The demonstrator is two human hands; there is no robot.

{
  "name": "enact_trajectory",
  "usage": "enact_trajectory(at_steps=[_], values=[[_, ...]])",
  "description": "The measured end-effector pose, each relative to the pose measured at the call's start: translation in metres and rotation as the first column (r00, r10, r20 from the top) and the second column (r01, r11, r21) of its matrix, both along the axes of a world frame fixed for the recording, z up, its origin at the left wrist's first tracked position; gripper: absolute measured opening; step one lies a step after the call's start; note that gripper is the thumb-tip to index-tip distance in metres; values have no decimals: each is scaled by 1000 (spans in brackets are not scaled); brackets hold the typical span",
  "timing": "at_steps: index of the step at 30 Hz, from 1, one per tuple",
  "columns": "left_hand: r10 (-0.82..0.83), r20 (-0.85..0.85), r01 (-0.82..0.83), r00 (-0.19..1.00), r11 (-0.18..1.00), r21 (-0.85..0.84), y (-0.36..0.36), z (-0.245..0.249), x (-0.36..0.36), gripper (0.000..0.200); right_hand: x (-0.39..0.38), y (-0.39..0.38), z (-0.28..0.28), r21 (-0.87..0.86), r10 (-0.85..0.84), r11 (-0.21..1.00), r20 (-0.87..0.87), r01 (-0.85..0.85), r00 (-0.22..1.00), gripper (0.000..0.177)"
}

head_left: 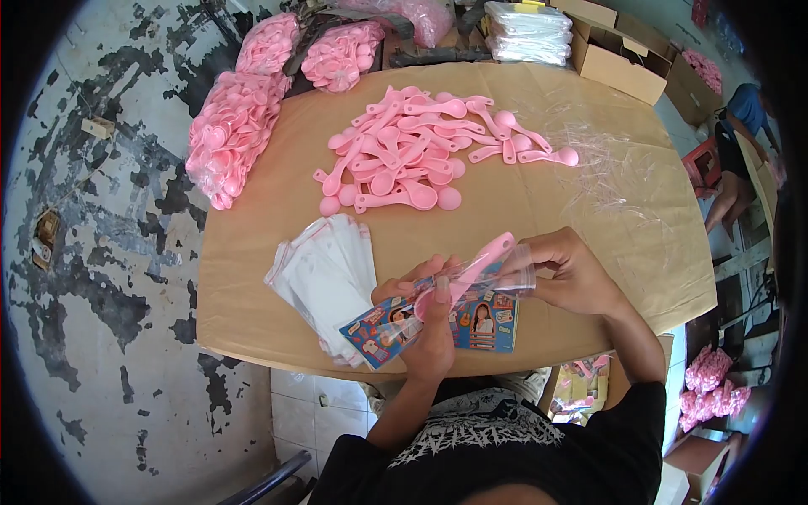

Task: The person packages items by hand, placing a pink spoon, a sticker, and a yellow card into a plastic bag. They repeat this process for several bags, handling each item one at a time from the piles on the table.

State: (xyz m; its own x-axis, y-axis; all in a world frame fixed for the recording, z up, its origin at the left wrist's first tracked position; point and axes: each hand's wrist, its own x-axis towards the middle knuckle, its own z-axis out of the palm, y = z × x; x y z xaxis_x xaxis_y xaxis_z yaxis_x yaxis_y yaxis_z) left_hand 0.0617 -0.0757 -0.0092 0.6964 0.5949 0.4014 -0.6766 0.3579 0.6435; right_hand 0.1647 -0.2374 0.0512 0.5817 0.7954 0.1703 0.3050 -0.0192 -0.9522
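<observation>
Mid-back on the brown paper-covered table (539, 215) lay loose pink plastic spoons (412, 151), piled. Front-left lay a stack of clear plastic sleeves (324, 273), printed paper cards (488, 324) just right of it at the front edge. Back-left sat bagged pink spoons (227, 135), back-right an open cardboard box (619, 63).

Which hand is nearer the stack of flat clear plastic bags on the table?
Left. The left hand, gripping blue printed cards, sits just beside the stack of bags; the right hand, pinching a clear sleeve over a pink plastic spoon, is farther away.

A black short-sleeved T-shirt (539, 459) with white jagged lettering across the chest
</observation>
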Motion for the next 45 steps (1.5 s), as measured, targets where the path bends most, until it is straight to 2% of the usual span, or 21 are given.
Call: enact_trajectory(at_steps=[2,5,7,9,10,11,13,16,17,19,21,24,25,28,31,34,37,39,41,43,45], values=[[-21,0,21,1000,998,-57,1,-1,0,36,0,-1,2,-5,-40,999,-22,39,999,12],[-85,11,85,996,980,-180,4,-1,-1,40,13,-20,22,-77,-14,997,148,25,989,12],[-120,19,122,993,964,-235,8,-2,-1,43,35,-49,34,-160,185,977,280,-144,942,9],[-152,21,152,988,954,-258,9,-5,-3,45,71,-103,31,-375,219,906,15,-197,976,15],[-163,10,160,987,948,-274,8,-4,-5,42,89,-119,10,-414,-161,823,487,389,858,20],[-172,5,166,985,942,-291,6,-1,-6,40,103,-128,-9,-170,-356,523,847,835,395,26],[-185,8,179,983,941,-289,8,0,-4,41,101,-132,6,108,-485,535,851,838,200,33],[-181,31,182,983,940,-288,6,-5,-4,46,83,-112,22,192,-660,539,701,820,270,34],[-192,36,194,981,937,-291,6,-3,-4,46,76,-100,21,115,-660,691,503,714,558,31],[-197,46,202,979,941,-273,7,0,-3,46,39,-55,23,78,-417,909,112,410,902,25],[-192,42,196,981,951,-240,7,-1,-2,46,16,-24,24,3,-212,977,36,212,977,19],[-197,54,204,979,944,-260,6,0,-3,46,5,-8,11,-17,-90,996,104,92,990,18],[-200,43,205,979,945,-254,4,1,-3,45,3,-5,4,15,-130,992,126,129,983,15],[-215,42,218,976,944,-249,2,2,-3,45,-8,12,-1,262,-296,920,-23,291,955,10],[-226,79,239,971,933,-270,3,0,0,45,-7,14,12,139,-443,891,54,432,895,9],[-229,50,234,972,934,-270,3,2,0,43,-1,3,2,103,-259,960,-46,262,965,12],[-239,3,235,971,952,-197,-1,2,-1,38,-6,8,2,201,-183,962,-16,183,983,16],[-247,-4,245,969,961,-129,-2,0,-1,39,-15,15,11,79,-101,992,26,99,995,18],[-317,66,322,946,898,-298,-1,0,-5,40,-20,17,15,9,16,1000,-12,-16,1000,23],[-370,120,385,921,823,-419,2,4,-6,44,-29,28,28,130,7,992,10,-8,1000,19],[-407,147,422,901,751,-508,4,10,-9,51,-31,31,40,127,-23,992,220,-5,975,15]])
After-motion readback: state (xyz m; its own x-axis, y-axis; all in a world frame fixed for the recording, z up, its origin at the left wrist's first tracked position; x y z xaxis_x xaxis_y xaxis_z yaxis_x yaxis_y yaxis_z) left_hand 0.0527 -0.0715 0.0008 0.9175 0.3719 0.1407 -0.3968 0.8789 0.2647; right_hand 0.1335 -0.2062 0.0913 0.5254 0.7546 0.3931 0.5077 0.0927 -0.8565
